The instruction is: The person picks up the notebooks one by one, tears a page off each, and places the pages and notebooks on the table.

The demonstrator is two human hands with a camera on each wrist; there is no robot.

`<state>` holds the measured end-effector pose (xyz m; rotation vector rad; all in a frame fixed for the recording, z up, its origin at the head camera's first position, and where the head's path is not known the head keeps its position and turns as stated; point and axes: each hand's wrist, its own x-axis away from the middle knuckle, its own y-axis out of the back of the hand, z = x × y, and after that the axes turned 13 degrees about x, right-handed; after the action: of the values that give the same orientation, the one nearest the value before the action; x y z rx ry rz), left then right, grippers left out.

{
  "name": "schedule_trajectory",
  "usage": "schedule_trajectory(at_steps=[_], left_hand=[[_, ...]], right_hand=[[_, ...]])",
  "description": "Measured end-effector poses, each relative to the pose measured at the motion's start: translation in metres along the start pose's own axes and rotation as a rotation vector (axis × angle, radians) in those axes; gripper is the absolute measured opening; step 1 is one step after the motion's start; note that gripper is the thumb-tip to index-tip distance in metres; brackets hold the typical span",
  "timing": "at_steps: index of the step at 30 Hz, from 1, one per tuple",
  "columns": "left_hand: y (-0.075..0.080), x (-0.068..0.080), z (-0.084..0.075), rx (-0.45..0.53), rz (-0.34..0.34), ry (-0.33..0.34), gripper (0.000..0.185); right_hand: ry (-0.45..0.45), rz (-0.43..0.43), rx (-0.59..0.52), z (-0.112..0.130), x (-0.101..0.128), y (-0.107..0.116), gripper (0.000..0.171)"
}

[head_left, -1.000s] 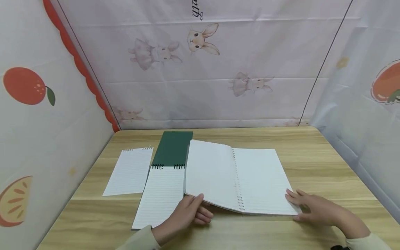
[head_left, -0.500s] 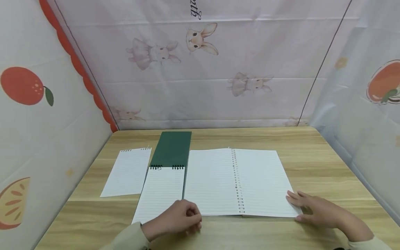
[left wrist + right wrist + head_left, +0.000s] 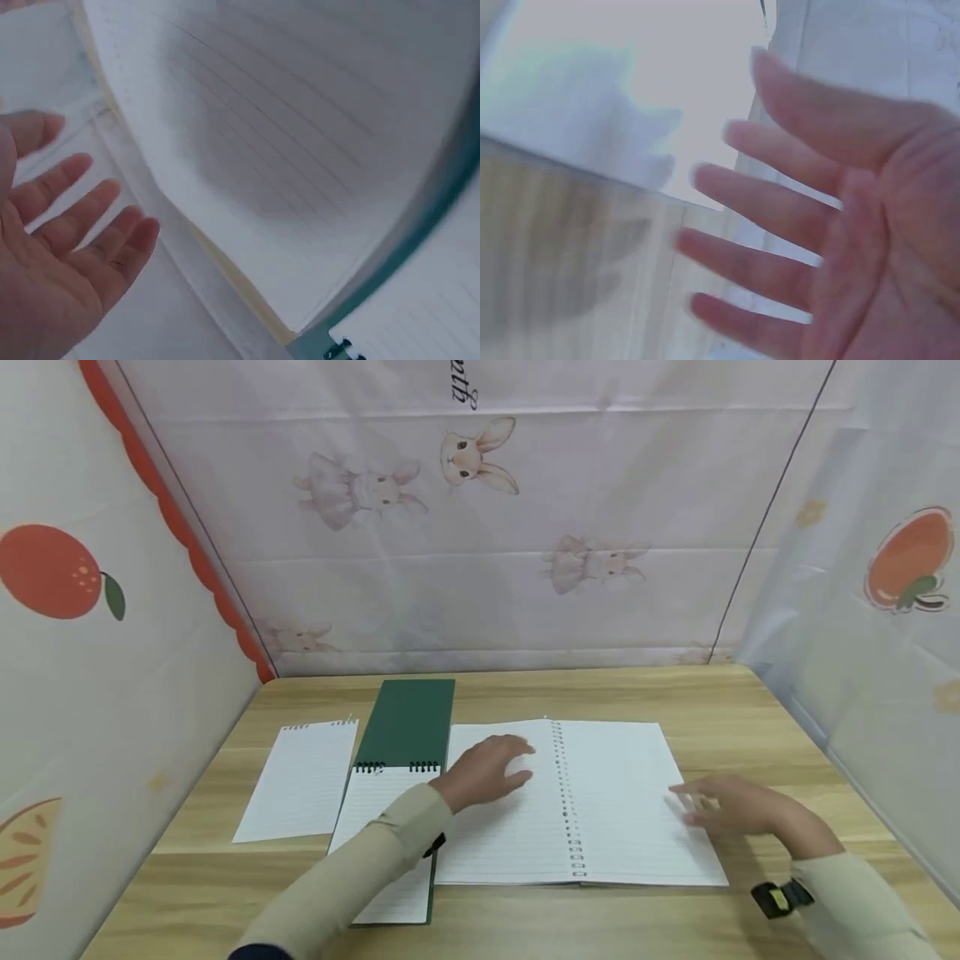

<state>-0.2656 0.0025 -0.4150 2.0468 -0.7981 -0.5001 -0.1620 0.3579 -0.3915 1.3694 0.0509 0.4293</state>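
Note:
A large spiral notebook (image 3: pixel 622 802) lies open on the table with two lined pages showing, its wire binding down the middle. My left hand (image 3: pixel 486 770) hovers over the left page, fingers relaxed and apart from the paper; in the left wrist view the hand (image 3: pixel 67 255) holds nothing. Over the right page's outer edge, my right hand (image 3: pixel 738 806) is raised with loose fingers. The right wrist view has that hand (image 3: pixel 855 202) spread, nothing in it. Left of the notebook lies a top-bound notepad (image 3: pixel 401 893), its green cover (image 3: pixel 408 720) flipped back, partly hidden under my left sleeve.
A loose lined sheet (image 3: pixel 300 781) with a torn top edge lies left of the notepad. The wooden table (image 3: pixel 780 735) meets printed fabric walls (image 3: pixel 600 460) at the back and both sides.
The notebook's left side has come down flat onto the table. My left hand let go, then moved up over the left page. My right hand has lifted off the right page's corner.

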Motion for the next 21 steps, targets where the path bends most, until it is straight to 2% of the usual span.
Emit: schedule_trajectory(at_steps=[4,7,9,12,16,21], left_hand=[[-0.016,-0.026,0.011,-0.057,0.120,0.021,0.078],[-0.027,-0.035,0.020,-0.073,0.178,0.043,0.095],[-0.032,-0.035,0.023,-0.048,0.211,0.075,0.099],[-0.035,-0.034,0.027,-0.001,0.247,0.115,0.101],[-0.036,-0.034,0.028,0.028,0.254,0.119,0.100],[-0.037,-0.038,0.026,0.036,0.253,0.105,0.100]], right_hand=[[-0.092,-0.148,-0.003,-0.007,-0.036,0.007,0.044],[-0.163,-0.201,-0.033,-0.014,-0.064,0.006,0.044],[-0.175,-0.199,-0.045,-0.019,-0.080,0.002,0.045],[-0.186,-0.144,-0.032,-0.026,-0.097,-0.005,0.047],[-0.207,-0.076,0.015,-0.033,-0.107,-0.013,0.051],[-0.217,-0.112,0.043,-0.037,-0.111,-0.016,0.051]])
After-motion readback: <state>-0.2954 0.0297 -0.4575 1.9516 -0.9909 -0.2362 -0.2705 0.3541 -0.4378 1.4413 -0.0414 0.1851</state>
